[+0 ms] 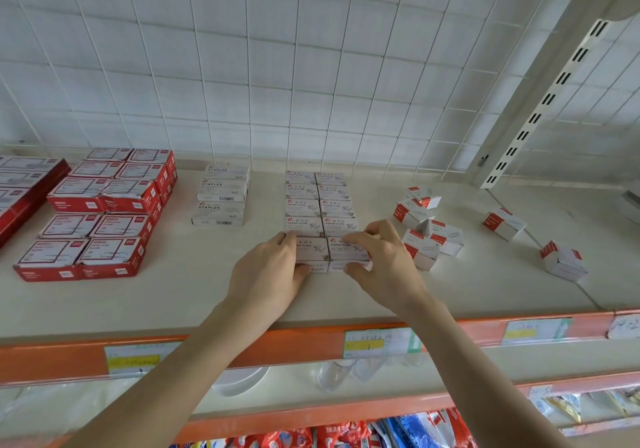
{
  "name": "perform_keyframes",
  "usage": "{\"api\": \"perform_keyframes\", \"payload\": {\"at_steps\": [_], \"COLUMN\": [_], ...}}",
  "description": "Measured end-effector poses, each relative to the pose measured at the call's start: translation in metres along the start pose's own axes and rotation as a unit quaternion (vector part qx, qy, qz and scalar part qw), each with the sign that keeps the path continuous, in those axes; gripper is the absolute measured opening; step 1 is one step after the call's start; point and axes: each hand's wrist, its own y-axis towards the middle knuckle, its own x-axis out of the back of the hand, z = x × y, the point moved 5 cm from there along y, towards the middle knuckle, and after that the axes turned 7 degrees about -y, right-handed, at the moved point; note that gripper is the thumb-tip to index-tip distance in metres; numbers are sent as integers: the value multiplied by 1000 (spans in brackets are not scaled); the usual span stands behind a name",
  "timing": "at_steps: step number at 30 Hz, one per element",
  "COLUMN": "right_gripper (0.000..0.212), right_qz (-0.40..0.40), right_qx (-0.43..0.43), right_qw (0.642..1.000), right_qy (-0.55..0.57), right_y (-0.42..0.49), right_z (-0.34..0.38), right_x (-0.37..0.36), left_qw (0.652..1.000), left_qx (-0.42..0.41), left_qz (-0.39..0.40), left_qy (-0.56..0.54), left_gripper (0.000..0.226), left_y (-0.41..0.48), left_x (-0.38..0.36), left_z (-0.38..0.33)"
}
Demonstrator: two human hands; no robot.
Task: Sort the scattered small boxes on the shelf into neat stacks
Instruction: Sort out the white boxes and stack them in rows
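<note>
Along the cream shelf board (pixel 180 295) with its orange front rail, the tidy-up is in full swing. Running from the back edge towards the front edge, about mid-shelf, is the double row of flat white paper-clip boxes (pixel 320 202), two abreast with their lids up. At its front end sits the front pair of boxes (pixel 329 250), seemingly resting on a lower layer, and both hands are on it. The left hand (pixel 266 274) has its fingers against the left side and its thumb on the front face. The right hand (pixel 384 264) has its fingers curled over the top rear edge and its thumb low on the front. Each pinches its own box, with the pair squeezed between them.

I'd call this the squaring-up step. To do it well, press inward evenly from both sides so the middle seam closes, then ease the pair back until it meets the boxes behind. Keep the front faces flush with the layer beneath. It looks like thin card, so a gentle squeeze is enough, since a hard one could buckle the lids or skid the lower boxes out.

Up close, they are small flat white cartons with a red logo, grey "PAPER CLIPS" lettering and a little clip drawing. Towards the shelf's right end, the loose red-and-white cartons (pixel 426 233) lie tumbled and tilted, with two strays further out, not yet sorted.
</note>
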Motion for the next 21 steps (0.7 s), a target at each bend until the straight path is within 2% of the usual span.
{"api": "perform_keyframes", "payload": {"at_steps": [10, 21], "right_gripper": [39, 39], "right_qz": [-12, -12], "right_qx": [-1, -1], "right_qw": [1000, 1000], "right_qy": [6, -9], "right_y": [-1, -1], "right_z": [3, 1], "right_x": [-3, -3], "left_qw": [1000, 999], "left_qx": [8, 17], "left_qz": [4, 17], "left_qy": [10, 36], "left_gripper": [35, 37], "left_y": [0, 2], "left_x": [2, 1], "left_z": [-2, -4]}}
